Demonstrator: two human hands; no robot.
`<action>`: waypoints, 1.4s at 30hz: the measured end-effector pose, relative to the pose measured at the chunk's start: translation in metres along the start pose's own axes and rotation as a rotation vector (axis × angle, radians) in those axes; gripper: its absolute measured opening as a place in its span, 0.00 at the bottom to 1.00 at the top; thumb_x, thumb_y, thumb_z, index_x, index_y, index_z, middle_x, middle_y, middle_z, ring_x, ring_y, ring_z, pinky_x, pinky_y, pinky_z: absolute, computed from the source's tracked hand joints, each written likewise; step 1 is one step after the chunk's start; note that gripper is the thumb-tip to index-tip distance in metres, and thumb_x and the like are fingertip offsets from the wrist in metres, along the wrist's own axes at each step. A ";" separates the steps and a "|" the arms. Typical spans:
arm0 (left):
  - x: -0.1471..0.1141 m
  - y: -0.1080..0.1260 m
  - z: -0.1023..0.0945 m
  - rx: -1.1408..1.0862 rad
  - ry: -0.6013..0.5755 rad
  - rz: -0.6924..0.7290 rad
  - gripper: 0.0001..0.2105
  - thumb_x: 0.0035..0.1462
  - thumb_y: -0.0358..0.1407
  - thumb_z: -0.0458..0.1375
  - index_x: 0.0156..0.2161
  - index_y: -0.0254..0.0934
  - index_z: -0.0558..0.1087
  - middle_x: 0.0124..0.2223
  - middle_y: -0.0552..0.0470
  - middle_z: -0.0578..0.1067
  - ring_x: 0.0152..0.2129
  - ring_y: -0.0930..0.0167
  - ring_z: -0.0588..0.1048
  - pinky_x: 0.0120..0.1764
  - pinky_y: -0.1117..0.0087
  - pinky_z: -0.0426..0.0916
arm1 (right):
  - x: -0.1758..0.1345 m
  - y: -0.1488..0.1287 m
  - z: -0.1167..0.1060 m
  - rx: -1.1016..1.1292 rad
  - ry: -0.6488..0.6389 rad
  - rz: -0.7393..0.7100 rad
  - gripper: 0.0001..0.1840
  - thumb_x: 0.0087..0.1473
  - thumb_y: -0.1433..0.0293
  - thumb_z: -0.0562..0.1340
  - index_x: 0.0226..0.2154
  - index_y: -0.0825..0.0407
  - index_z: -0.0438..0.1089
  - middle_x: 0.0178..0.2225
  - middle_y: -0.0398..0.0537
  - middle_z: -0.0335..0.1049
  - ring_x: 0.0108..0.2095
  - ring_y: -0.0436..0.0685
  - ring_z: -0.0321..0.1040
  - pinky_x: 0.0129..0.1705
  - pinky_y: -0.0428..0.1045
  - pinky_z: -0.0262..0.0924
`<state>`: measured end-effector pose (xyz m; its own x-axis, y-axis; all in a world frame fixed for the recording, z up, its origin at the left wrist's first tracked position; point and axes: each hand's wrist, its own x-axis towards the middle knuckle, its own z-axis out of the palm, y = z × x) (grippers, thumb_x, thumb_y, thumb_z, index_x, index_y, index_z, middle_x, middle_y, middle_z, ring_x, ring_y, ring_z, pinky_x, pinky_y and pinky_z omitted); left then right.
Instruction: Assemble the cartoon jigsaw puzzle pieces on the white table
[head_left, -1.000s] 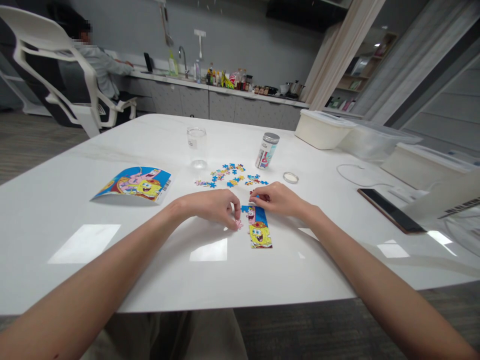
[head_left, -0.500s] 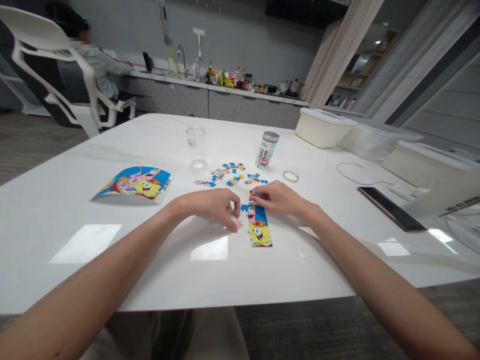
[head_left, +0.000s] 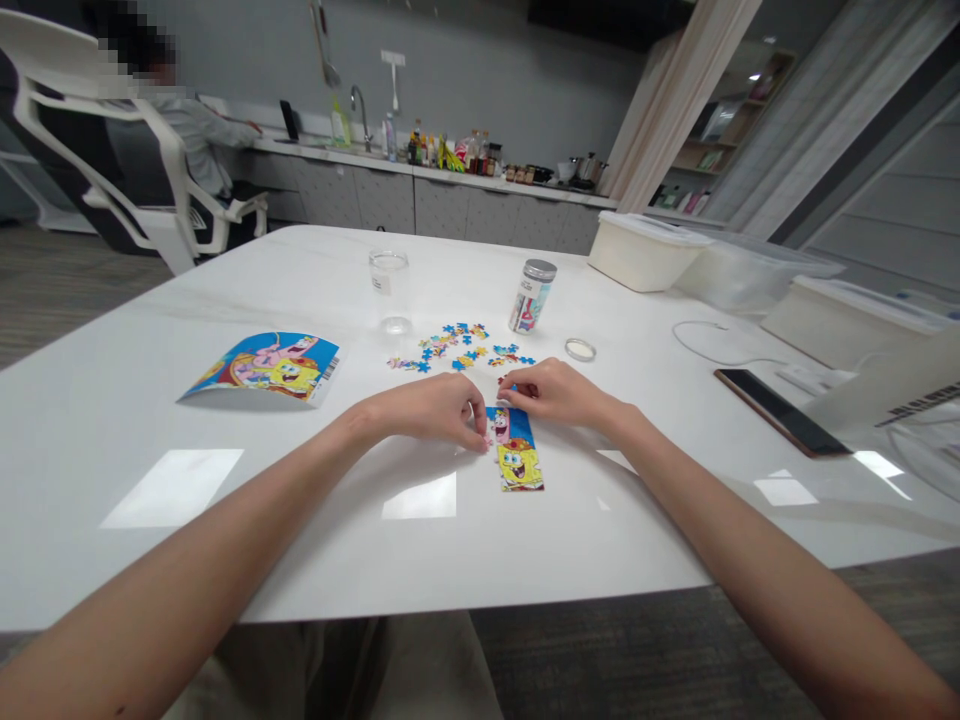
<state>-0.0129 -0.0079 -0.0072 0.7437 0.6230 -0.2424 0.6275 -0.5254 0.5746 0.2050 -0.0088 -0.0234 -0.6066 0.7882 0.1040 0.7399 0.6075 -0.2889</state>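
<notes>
A partly joined jigsaw puzzle (head_left: pixel 517 455), showing a yellow cartoon face, a pink one and blue ground, lies flat on the table before me. My left hand (head_left: pixel 450 408) pinches a small pink puzzle piece (head_left: pixel 490 441) at its left edge, mostly hidden by the fingertips. At the top edge, my right hand (head_left: pixel 547 390) is closed, its fingertips touching or just above the puzzle; whether a piece is between them is hidden. Several loose puzzle pieces (head_left: pixel 450 345) are scattered beyond my hands. To the left lies a curled picture sheet (head_left: pixel 281 368) with the same cartoon figures.
Beyond the pieces stand a clear open jar (head_left: pixel 390 290) and a lidded jar (head_left: pixel 532 297), with a ring-shaped lid (head_left: pixel 580 349) nearby. A phone (head_left: pixel 780 412), a cable (head_left: pixel 712 345) and storage boxes (head_left: pixel 645 252) occupy the right side. A person (head_left: pixel 195 135) sits far left.
My left hand has moved slightly right, bringing the pink piece from beside the puzzle to its left edge. My right hand has stayed nearly still.
</notes>
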 end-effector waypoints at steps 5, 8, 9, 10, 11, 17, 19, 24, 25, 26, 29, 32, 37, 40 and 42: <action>0.002 0.001 0.004 -0.007 0.012 0.001 0.15 0.46 0.45 0.62 0.36 0.37 0.77 0.25 0.56 0.69 0.21 0.75 0.64 0.26 0.71 0.54 | -0.001 0.000 0.000 0.003 -0.001 -0.004 0.11 0.58 0.67 0.57 0.34 0.52 0.75 0.22 0.42 0.67 0.22 0.48 0.56 0.29 0.47 0.46; 0.004 0.000 0.005 -0.005 0.029 0.025 0.14 0.46 0.44 0.62 0.35 0.37 0.78 0.25 0.57 0.68 0.21 0.76 0.64 0.26 0.72 0.54 | -0.001 0.000 -0.001 0.002 -0.004 -0.004 0.11 0.58 0.67 0.57 0.34 0.52 0.75 0.21 0.42 0.66 0.22 0.47 0.55 0.28 0.47 0.46; 0.004 0.000 0.006 -0.006 0.032 0.028 0.14 0.46 0.44 0.62 0.35 0.37 0.78 0.25 0.57 0.68 0.21 0.76 0.64 0.26 0.72 0.54 | 0.000 -0.001 -0.001 0.001 -0.003 -0.003 0.11 0.58 0.67 0.57 0.34 0.52 0.75 0.21 0.42 0.66 0.22 0.47 0.55 0.28 0.47 0.46; 0.005 -0.001 0.006 -0.007 0.036 0.029 0.14 0.46 0.44 0.62 0.35 0.37 0.78 0.25 0.56 0.68 0.20 0.76 0.64 0.27 0.72 0.54 | 0.000 -0.001 -0.001 0.000 -0.002 -0.002 0.11 0.58 0.67 0.57 0.34 0.52 0.75 0.21 0.42 0.66 0.22 0.47 0.55 0.28 0.47 0.46; 0.005 -0.001 0.007 -0.009 0.039 0.028 0.13 0.46 0.44 0.62 0.35 0.37 0.78 0.25 0.56 0.69 0.20 0.76 0.64 0.27 0.72 0.54 | 0.000 -0.001 -0.002 -0.001 -0.001 0.001 0.11 0.58 0.67 0.57 0.34 0.52 0.75 0.21 0.43 0.67 0.22 0.48 0.55 0.28 0.47 0.46; 0.005 -0.001 0.007 -0.005 0.037 0.019 0.15 0.46 0.45 0.62 0.37 0.37 0.77 0.26 0.56 0.69 0.21 0.76 0.64 0.28 0.72 0.55 | -0.001 -0.002 -0.002 -0.004 0.001 0.009 0.11 0.58 0.68 0.56 0.34 0.52 0.75 0.22 0.43 0.67 0.22 0.48 0.56 0.28 0.47 0.46; 0.004 0.000 0.006 0.005 0.043 0.018 0.16 0.46 0.46 0.62 0.38 0.37 0.77 0.24 0.57 0.68 0.20 0.76 0.63 0.27 0.72 0.54 | -0.001 -0.002 -0.002 -0.005 0.001 0.005 0.12 0.58 0.68 0.56 0.34 0.52 0.75 0.22 0.43 0.67 0.22 0.48 0.56 0.28 0.47 0.46; -0.003 0.002 -0.001 0.036 0.040 0.169 0.13 0.50 0.43 0.60 0.39 0.38 0.79 0.20 0.59 0.61 0.18 0.77 0.59 0.25 0.73 0.51 | -0.001 -0.002 -0.002 -0.010 0.000 0.010 0.12 0.58 0.67 0.56 0.34 0.52 0.75 0.21 0.42 0.67 0.22 0.47 0.55 0.28 0.46 0.45; -0.004 0.003 -0.003 0.050 0.032 0.218 0.13 0.51 0.42 0.60 0.39 0.39 0.79 0.19 0.60 0.60 0.17 0.77 0.58 0.25 0.73 0.51 | -0.001 -0.003 -0.002 -0.009 0.001 0.010 0.12 0.58 0.67 0.56 0.34 0.52 0.75 0.21 0.42 0.67 0.22 0.47 0.55 0.28 0.46 0.45; -0.005 0.003 -0.004 0.066 0.023 0.258 0.12 0.52 0.41 0.59 0.40 0.40 0.80 0.19 0.60 0.58 0.17 0.77 0.57 0.25 0.73 0.51 | -0.001 -0.003 -0.002 -0.009 0.003 0.009 0.12 0.58 0.67 0.56 0.34 0.52 0.75 0.22 0.42 0.67 0.22 0.47 0.56 0.28 0.46 0.45; -0.007 0.005 -0.005 0.109 0.002 0.309 0.12 0.53 0.39 0.59 0.41 0.43 0.81 0.18 0.60 0.57 0.16 0.77 0.55 0.24 0.73 0.51 | -0.001 -0.002 -0.002 -0.009 0.003 0.004 0.12 0.58 0.67 0.56 0.34 0.52 0.75 0.22 0.43 0.67 0.22 0.47 0.56 0.28 0.46 0.45; -0.008 0.005 -0.003 0.111 -0.010 0.303 0.10 0.53 0.36 0.59 0.39 0.43 0.81 0.18 0.60 0.62 0.17 0.77 0.55 0.24 0.74 0.52 | 0.000 -0.002 -0.002 -0.016 0.004 0.009 0.12 0.58 0.66 0.56 0.34 0.52 0.75 0.22 0.44 0.68 0.22 0.48 0.56 0.28 0.46 0.45; -0.006 0.003 -0.001 0.089 -0.016 0.294 0.10 0.53 0.35 0.59 0.38 0.42 0.82 0.20 0.57 0.70 0.18 0.78 0.57 0.25 0.76 0.54 | -0.001 0.000 -0.002 0.004 0.014 -0.038 0.13 0.58 0.66 0.56 0.34 0.52 0.75 0.22 0.43 0.68 0.22 0.47 0.56 0.29 0.46 0.46; -0.006 0.003 -0.001 0.099 -0.012 0.297 0.10 0.53 0.34 0.58 0.38 0.43 0.82 0.22 0.57 0.72 0.19 0.78 0.59 0.26 0.76 0.55 | -0.003 -0.002 -0.003 0.089 -0.024 -0.110 0.12 0.56 0.65 0.58 0.31 0.53 0.76 0.20 0.42 0.67 0.21 0.46 0.55 0.28 0.46 0.47; -0.005 0.002 -0.001 0.114 -0.010 0.311 0.10 0.54 0.33 0.58 0.38 0.43 0.82 0.22 0.58 0.72 0.19 0.78 0.58 0.26 0.76 0.55 | -0.004 -0.004 -0.004 0.165 -0.072 -0.143 0.12 0.54 0.63 0.60 0.29 0.54 0.75 0.19 0.41 0.66 0.20 0.46 0.55 0.27 0.45 0.48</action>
<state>-0.0156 -0.0121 -0.0040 0.9056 0.4172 -0.0770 0.3913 -0.7513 0.5314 0.2056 -0.0142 -0.0187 -0.7252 0.6828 0.0888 0.5911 0.6835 -0.4282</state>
